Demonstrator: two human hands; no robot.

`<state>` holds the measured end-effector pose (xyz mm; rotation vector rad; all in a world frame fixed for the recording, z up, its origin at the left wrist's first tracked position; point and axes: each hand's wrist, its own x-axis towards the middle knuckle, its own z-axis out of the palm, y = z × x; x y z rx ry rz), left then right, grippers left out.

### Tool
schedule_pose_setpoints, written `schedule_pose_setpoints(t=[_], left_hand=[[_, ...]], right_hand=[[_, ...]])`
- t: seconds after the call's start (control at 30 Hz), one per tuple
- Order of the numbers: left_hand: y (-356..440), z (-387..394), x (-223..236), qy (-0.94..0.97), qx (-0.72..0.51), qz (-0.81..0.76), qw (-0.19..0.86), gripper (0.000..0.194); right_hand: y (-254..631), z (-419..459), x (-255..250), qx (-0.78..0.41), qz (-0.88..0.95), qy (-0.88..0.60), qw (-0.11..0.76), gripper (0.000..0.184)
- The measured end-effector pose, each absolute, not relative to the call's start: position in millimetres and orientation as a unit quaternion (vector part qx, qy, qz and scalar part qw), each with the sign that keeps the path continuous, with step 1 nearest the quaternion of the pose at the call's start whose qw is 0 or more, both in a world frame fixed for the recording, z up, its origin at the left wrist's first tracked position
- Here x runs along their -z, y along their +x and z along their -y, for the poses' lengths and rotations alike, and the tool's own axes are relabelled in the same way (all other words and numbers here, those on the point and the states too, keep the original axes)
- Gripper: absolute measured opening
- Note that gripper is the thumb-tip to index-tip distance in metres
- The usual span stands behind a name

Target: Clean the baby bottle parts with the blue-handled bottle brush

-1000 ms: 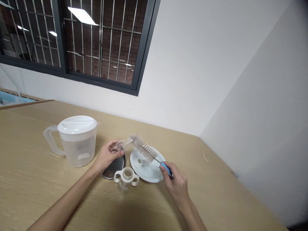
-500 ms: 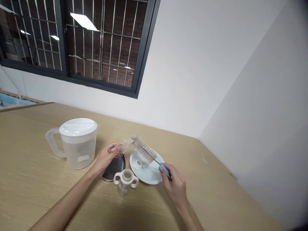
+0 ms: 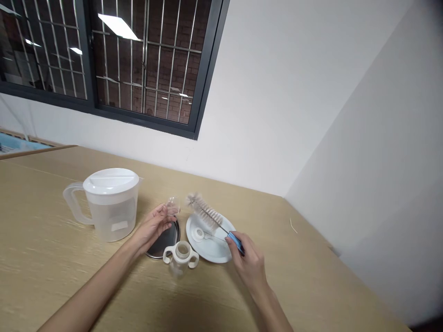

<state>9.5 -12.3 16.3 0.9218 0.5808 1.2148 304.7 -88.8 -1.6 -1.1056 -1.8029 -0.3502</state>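
Observation:
My left hand (image 3: pixel 154 227) grips a small clear plastic cap (image 3: pixel 173 206) between thumb and fingers, above a round dark metal tray (image 3: pixel 166 242). My right hand (image 3: pixel 247 260) is closed round the blue handle of a bottle brush (image 3: pixel 207 214), whose white bristles point up and left over a pale blue plate (image 3: pixel 211 251). The bristle tip is a little to the right of the cap, apart from it. On the plate lies a white ring-shaped piece (image 3: pixel 198 234) with a thin stem. An uncapped baby bottle (image 3: pixel 180 258) with two white handles stands upright in front of the tray.
A translucent lidded pitcher (image 3: pixel 112 207) stands to the left of my left hand. A thin pale strand (image 3: pixel 293 226) lies on the wooden table (image 3: pixel 328 286) at right. The wall and a barred window (image 3: pixel 145 64) rise behind the table.
My left hand has turned the cap more upright and shifted it slightly left and up. The brush has moved slightly left with my right hand, and its tip is now farther from the cap.

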Motion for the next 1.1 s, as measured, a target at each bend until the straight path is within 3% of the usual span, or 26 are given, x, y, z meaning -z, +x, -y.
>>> schedule_pose_setpoints(t=[0.43, 0.73, 1.1], left_hand=[[9, 10, -12, 0.431, -0.537, -0.270, 0.673, 0.043], [11, 9, -8, 0.497, -0.567, -0.285, 0.592, 0.053], [12, 5, -6, 0.526, -0.563, -0.328, 0.546, 0.065]], right_hand=[[303, 90, -2, 0.142, 0.750, -0.443, 0.471, 0.013], [307, 91, -4, 0.172, 0.728, -0.435, 0.502, 0.012], [308, 89, -3, 0.160, 0.735, -0.462, 0.470, 0.011]])
